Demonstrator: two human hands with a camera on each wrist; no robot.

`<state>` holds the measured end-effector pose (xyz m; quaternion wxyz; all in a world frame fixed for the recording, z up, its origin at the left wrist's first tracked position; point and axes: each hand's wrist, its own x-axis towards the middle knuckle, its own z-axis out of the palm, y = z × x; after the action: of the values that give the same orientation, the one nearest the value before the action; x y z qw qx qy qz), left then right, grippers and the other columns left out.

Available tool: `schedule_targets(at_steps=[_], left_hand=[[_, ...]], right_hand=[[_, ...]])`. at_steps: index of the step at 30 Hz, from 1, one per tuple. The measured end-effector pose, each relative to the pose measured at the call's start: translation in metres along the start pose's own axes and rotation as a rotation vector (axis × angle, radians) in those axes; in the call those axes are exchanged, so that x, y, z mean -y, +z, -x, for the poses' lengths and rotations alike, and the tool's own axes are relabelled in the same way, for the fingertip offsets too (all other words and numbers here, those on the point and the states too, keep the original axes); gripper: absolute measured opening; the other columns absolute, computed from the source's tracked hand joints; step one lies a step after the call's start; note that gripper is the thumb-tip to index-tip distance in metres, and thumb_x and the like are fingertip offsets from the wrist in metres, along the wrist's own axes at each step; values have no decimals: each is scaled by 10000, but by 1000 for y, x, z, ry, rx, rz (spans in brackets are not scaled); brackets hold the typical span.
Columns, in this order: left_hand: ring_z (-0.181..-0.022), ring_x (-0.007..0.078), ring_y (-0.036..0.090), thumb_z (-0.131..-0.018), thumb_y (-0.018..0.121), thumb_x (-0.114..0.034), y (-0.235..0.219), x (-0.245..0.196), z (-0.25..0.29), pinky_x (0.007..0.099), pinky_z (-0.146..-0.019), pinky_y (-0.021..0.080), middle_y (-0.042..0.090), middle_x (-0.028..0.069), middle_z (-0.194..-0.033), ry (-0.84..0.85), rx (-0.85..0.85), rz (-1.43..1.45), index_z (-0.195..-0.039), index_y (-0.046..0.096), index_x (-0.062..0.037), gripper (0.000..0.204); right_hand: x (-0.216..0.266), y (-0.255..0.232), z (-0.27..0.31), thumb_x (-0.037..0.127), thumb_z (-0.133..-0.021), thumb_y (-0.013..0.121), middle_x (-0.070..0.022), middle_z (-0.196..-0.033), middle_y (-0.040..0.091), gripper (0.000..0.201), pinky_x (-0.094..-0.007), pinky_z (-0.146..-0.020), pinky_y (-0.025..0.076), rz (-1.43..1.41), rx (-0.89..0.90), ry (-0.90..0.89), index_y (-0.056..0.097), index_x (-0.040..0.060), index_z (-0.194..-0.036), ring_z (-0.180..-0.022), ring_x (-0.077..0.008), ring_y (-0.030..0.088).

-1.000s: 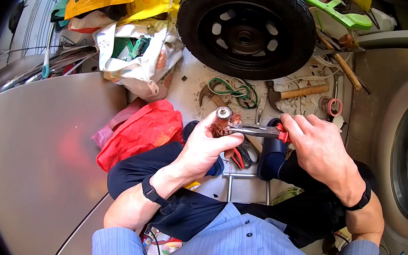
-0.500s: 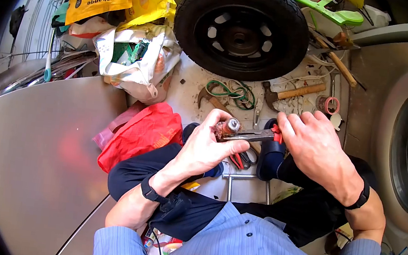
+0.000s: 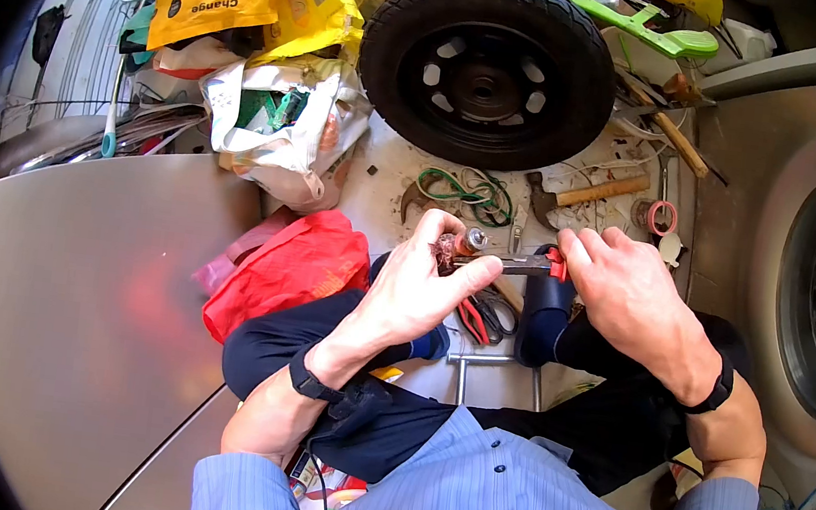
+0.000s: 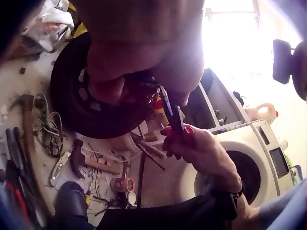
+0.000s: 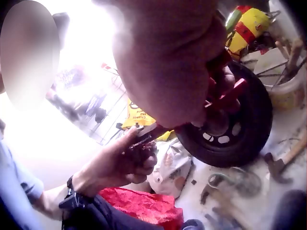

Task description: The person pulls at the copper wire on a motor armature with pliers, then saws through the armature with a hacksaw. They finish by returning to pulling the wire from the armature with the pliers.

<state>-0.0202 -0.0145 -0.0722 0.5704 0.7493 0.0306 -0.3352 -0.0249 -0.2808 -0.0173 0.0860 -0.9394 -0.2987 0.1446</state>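
Note:
My left hand (image 3: 410,285) holds a small motor rotor (image 3: 471,243), a round part with a shiny metal end and frayed, reddish copper wire. Its fingers curl behind the part, and the thumb lies in front along the pliers' nose. Red-handled pliers (image 3: 528,266) are gripped in my right hand (image 3: 630,295), their nose pointing left into the copper wire. In the left wrist view the dark pliers nose (image 4: 171,108) reaches up to the left fingers. The right wrist view shows the left hand (image 5: 115,163) around the copper-wired part, much of which the fingers hide.
A black tyre on a rim (image 3: 379,70) stands ahead. Beyond my hands lie a hammer (image 3: 602,189), green cord (image 3: 480,195) and a tape roll (image 3: 662,218). Red-handled scissors (image 3: 473,320) lie below. Bags, including a red one (image 3: 290,272), sit left; a washing machine (image 3: 781,247) stands right.
The rotor's metal end, which faced up at the head camera, has tipped to the right. The pliers stay at the copper wire, and the left thumb has shifted slightly right.

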Motion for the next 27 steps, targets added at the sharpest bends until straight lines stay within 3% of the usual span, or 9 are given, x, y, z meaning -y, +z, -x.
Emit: schedule_targets(at_steps=[3, 4, 5, 12, 14, 16, 21, 26, 27], left_hand=[[-864, 255, 661, -868, 838, -487, 6, 14, 2, 391, -794, 536, 696, 183, -1016, 96, -37, -84, -1226, 511, 22, 703], [-918, 298, 669, -850, 844, -517, 4, 16, 1, 419, -828, 537, 684, 222, -1040, 7, -2, -58, -1252, 497, 26, 759], [-918, 298, 669, -850, 844, -517, 3, 16, -1, 419, -828, 537, 684, 222, -1040, 13, -3, -59, -1252, 497, 26, 759], [-987, 344, 648, -872, 821, -528, 2, 21, -1, 435, -899, 521, 648, 259, -1090, 119, -85, -138, -1262, 475, 68, 792], [-1010, 339, 648, -883, 812, -525, 3, 21, 0, 433, -911, 516, 646, 260, -1104, 104, -89, -149, -1263, 477, 62, 775], [-1016, 336, 649, -890, 808, -520, 3, 19, 2, 431, -915, 516, 647, 258, -1101, 89, -82, -145, -1262, 477, 60, 765], [-1012, 323, 655, -922, 786, -488, -1, 2, 3, 426, -909, 520, 660, 241, -1091, 129, -74, -196, -1266, 479, 48, 706], [-970, 136, 612, -943, 802, -354, -9, -11, 6, 323, -865, 519, 676, 84, -1091, 119, 74, 131, -1291, 496, 12, 590], [-970, 136, 612, -943, 802, -354, -10, -15, 8, 323, -865, 519, 676, 84, -1091, 125, 71, 129, -1291, 496, 12, 590]], right_hand=[[4, 12, 2, 133, -874, 616, -102, -866, 640, 210, -398, -664, 564, 26, 32, 10, 608, 18, -1049, -813, -275, 676], [7, 16, 3, 142, -876, 615, -104, -855, 639, 204, -398, -670, 560, 59, 28, 1, 612, 21, -1040, -809, -265, 677], [11, 14, 5, 122, -875, 617, -105, -885, 640, 358, -385, -718, 513, 44, 50, 11, 593, -64, -1180, -798, -269, 651], [24, 21, 4, 136, -865, 616, -103, -867, 626, 447, -379, -758, 459, 200, -59, 24, 616, -117, -1234, -776, -244, 622], [24, 24, 5, 136, -866, 614, -105, -864, 626, 458, -378, -758, 457, 221, -83, 22, 618, -126, -1242, -771, -241, 615], [24, 26, 6, 172, -879, 618, -82, -786, 619, 254, -390, -706, 465, 210, -169, -12, 628, -39, -1020, -735, -240, 632], [16, 26, 9, 165, -869, 634, -83, -778, 614, 178, -399, -702, 471, 67, -154, -7, 618, 19, -969, -751, -259, 647], [3, 27, 4, 126, -809, 680, -74, -767, 603, 147, -417, -690, 499, -52, -255, 3, 617, 64, -926, -734, -275, 646], [4, 26, 3, 126, -809, 680, -74, -767, 603, 147, -417, -690, 499, -47, -261, 1, 617, 64, -926, -734, -275, 646]])
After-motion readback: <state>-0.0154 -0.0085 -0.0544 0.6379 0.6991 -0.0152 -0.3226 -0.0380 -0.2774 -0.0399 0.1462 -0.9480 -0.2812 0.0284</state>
